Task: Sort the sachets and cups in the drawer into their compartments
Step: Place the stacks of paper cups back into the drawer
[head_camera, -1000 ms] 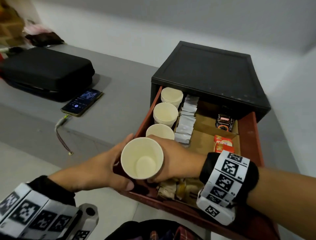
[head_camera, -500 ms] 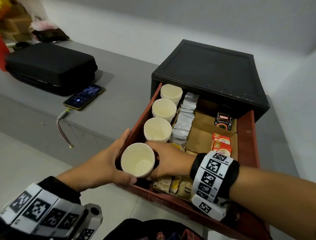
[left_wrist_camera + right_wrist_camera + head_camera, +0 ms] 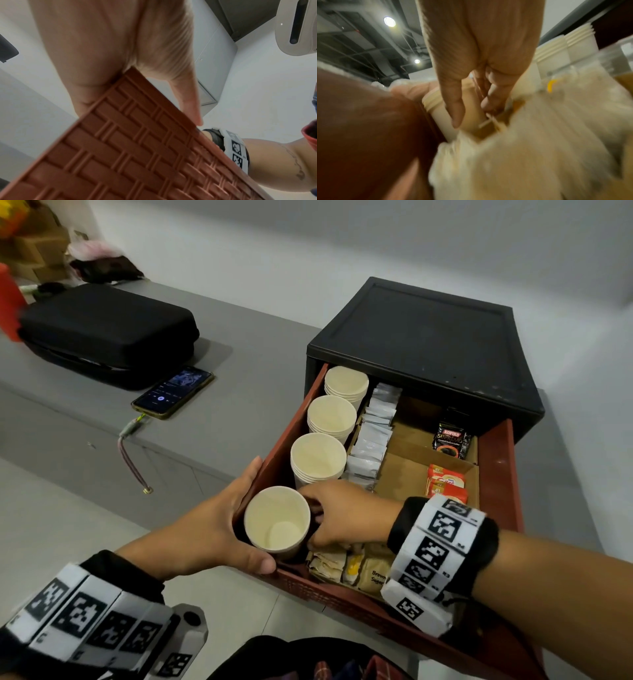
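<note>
Head view: a paper cup (image 3: 276, 518) stands at the near left corner of the red drawer (image 3: 500, 474), nearest of a row of cup stacks (image 3: 318, 458) running along the drawer's left side. The left hand (image 3: 209, 529) wraps the corner from outside, its thumb lying along the near rim just under the cup and its fingers up against the left wall. The right hand (image 3: 337, 513) reaches across from the right, fingers curled round the cup's far and right side. White sachets (image 3: 371, 436) fill the column beside the cups; brown sugar packets (image 3: 363, 563) lie just under the right wrist.

Left wrist view: palm and fingers of the left hand (image 3: 109, 44) press on the drawer's (image 3: 137, 155) ribbed outer face, the thumb pointing down its edge; they steady it and carry nothing.

Right wrist view: blurred, but the right hand's thumb and fingers (image 3: 456, 108) bracket the cup wall (image 3: 440, 115) below its rolled rims, which look like several nested cups.

Such paper cups are probably light and thin-walled, easily dented, so a gentle hold low on the wall should serve best, not at the rim.
</note>
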Demonstrator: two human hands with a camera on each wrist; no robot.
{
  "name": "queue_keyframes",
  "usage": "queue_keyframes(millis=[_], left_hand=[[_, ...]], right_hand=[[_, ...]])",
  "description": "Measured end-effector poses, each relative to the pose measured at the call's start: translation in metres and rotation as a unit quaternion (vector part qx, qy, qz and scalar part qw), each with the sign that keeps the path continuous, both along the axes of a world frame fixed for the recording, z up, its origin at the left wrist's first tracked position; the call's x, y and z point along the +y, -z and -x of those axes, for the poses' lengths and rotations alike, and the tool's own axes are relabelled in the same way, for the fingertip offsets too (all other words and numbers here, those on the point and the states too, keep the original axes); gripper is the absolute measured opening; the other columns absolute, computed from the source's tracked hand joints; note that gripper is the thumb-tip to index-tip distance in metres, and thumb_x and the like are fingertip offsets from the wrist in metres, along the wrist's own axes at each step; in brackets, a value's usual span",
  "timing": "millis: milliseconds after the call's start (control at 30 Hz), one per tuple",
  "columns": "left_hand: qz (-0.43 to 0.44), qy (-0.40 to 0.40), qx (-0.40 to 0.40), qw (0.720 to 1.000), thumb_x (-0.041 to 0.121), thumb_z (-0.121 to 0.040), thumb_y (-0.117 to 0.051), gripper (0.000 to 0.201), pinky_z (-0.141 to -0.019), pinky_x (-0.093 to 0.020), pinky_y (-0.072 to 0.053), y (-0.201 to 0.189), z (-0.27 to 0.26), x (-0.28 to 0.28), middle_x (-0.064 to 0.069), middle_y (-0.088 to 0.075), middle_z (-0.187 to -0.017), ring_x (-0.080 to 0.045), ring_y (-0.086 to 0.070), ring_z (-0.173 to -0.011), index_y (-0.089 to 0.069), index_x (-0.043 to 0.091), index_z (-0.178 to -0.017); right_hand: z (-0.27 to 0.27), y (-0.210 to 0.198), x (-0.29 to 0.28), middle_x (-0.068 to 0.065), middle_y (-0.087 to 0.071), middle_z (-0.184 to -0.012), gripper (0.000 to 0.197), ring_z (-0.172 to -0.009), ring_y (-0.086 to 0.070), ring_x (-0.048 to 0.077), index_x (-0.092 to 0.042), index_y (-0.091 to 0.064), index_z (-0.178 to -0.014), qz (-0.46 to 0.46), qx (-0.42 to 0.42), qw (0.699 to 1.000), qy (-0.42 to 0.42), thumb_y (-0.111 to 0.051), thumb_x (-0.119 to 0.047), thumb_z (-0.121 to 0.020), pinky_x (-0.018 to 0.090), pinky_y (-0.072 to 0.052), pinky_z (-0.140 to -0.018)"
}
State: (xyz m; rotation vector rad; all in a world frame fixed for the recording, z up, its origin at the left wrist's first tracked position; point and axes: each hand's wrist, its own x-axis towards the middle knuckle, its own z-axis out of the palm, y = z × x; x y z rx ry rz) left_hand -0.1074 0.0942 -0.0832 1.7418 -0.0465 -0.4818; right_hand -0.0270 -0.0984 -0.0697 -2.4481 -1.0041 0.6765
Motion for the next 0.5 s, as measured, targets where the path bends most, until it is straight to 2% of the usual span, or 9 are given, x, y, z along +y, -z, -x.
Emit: queue_keyframes(millis=[67,100,167,200,267,333,400,433,500], left_hand=[[0.001,0.001,-0.006,1.000,0.026,-0.044,-0.090,0.137,-0.089,-0.006,-0.043,0.000,0.000,0.001,0.040,-0.036,-0.132,0.019,-0.042,-0.120,0.001,0.042,-0.145],[0.004,-0.003,-0.011,1.000,0.031,-0.044,-0.089,0.135,-0.089,-0.006,-0.043,0.001,-0.001,0.001,0.039,-0.036,-0.132,0.018,-0.042,-0.120,-0.001,0.044,-0.144],[0.020,-0.023,-0.018,0.999,0.053,-0.044,-0.086,0.123,-0.093,-0.007,-0.042,0.001,-0.003,0.000,0.038,-0.035,-0.135,0.016,-0.042,-0.122,-0.009,0.050,-0.139],[0.030,-0.042,-0.021,0.998,0.066,-0.044,-0.081,0.114,-0.097,-0.009,-0.040,0.002,-0.004,-0.001,0.038,-0.034,-0.135,0.014,-0.041,-0.124,-0.014,0.054,-0.136],[0.037,-0.089,-0.020,0.995,0.083,-0.044,-0.067,0.095,-0.107,-0.019,-0.034,0.006,-0.008,0.000,0.036,-0.037,-0.136,0.010,-0.039,-0.128,-0.028,0.062,-0.128],[0.042,-0.117,-0.022,0.992,0.087,-0.049,-0.060,0.083,-0.114,-0.034,-0.028,0.012,-0.013,0.002,0.030,-0.042,-0.140,0.003,-0.039,-0.132,-0.040,0.062,-0.125],[0.051,-0.127,-0.037,0.990,0.085,-0.054,-0.060,0.080,-0.116,-0.037,-0.025,0.015,-0.019,0.002,0.026,-0.045,-0.140,0.002,-0.039,-0.132,-0.047,0.055,-0.127],[0.053,-0.127,-0.042,0.990,0.083,-0.058,-0.060,0.079,-0.116,-0.038,-0.025,0.015,-0.021,0.002,0.025,-0.046,-0.139,0.001,-0.040,-0.132,-0.048,0.051,-0.129],[0.053,-0.121,-0.042,0.990,0.075,-0.066,-0.059,0.076,-0.115,-0.040,-0.027,0.015,-0.024,0.000,0.021,-0.049,-0.139,-0.004,-0.042,-0.132,-0.046,0.044,-0.135]], right_hand=[[-0.005,-0.011,-0.008,0.013,-0.068,-0.098,0.042,-0.091,-0.064,0.028,-0.003,-0.063,-0.108,0.014,0.016,0.999,0.027,-0.075,-0.015,-0.070,0.042,-0.054,-0.081],[-0.008,-0.018,-0.015,0.009,-0.070,-0.095,0.038,-0.089,-0.065,0.023,-0.004,-0.065,-0.107,0.011,0.023,0.998,0.051,-0.074,-0.015,-0.072,0.036,-0.054,-0.082],[-0.017,-0.030,-0.031,-0.007,-0.067,-0.079,0.022,-0.073,-0.061,0.005,-0.008,-0.071,-0.097,0.001,0.027,0.994,0.103,-0.072,-0.015,-0.077,0.017,-0.050,-0.069],[-0.022,-0.034,-0.037,-0.011,-0.063,-0.072,0.016,-0.067,-0.057,0.001,-0.009,-0.072,-0.093,-0.003,0.024,0.991,0.129,-0.070,-0.014,-0.078,0.016,-0.047,-0.064],[-0.031,-0.035,-0.044,-0.005,-0.064,-0.077,0.017,-0.070,-0.056,0.006,-0.006,-0.072,-0.094,-0.018,0.013,0.983,0.185,-0.070,-0.013,-0.078,0.024,-0.048,-0.070],[-0.037,-0.027,-0.041,0.004,-0.066,-0.094,0.033,-0.087,-0.061,0.016,-0.005,-0.067,-0.104,-0.021,0.007,0.973,0.230,-0.075,-0.015,-0.074,0.032,-0.052,-0.082],[-0.041,-0.018,-0.034,0.012,-0.067,-0.100,0.043,-0.095,-0.063,0.028,-0.002,-0.065,-0.105,-0.030,0.021,0.968,0.247,-0.080,-0.017,-0.067,0.042,-0.053,-0.087],[-0.041,-0.016,-0.029,0.014,-0.068,-0.097,0.043,-0.092,-0.064,0.030,-0.002,-0.065,-0.101,-0.033,0.028,0.969,0.243,-0.082,-0.018,-0.065,0.043,-0.054,-0.085],[-0.041,-0.012,-0.024,0.007,-0.065,-0.085,0.036,-0.082,-0.061,0.023,-0.006,-0.064,-0.093,-0.028,0.033,0.971,0.234,-0.082,-0.019,-0.064,0.033,-0.052,-0.072]])
